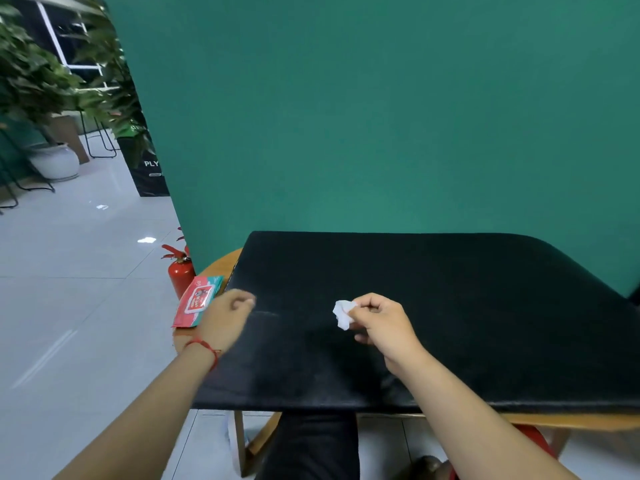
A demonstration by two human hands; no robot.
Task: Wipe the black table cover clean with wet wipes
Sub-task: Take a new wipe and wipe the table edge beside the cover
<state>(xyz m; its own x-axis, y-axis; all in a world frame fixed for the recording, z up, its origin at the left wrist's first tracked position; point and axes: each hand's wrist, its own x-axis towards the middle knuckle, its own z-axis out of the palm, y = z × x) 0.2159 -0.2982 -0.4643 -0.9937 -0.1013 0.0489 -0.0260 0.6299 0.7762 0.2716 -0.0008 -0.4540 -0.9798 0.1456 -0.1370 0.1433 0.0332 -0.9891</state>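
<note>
A black table cover [433, 306] lies over a round wooden table [221, 261]. My right hand [384, 323] hovers over the cover's middle and pinches a crumpled white wet wipe [343, 314] between thumb and fingers. My left hand [227, 318] is at the cover's left edge with its fingers curled and nothing in it. Just left of that hand, a red and teal wet wipe pack [197, 301] lies on the bare wood. Faint pale streaks show on the cover near my left hand.
A green backdrop wall [381, 116] rises right behind the table. A red fire extinguisher [180, 271] stands on the tiled floor at the table's left. Potted plants [45, 98] and wire stools stand far left. My legs are under the table's front edge.
</note>
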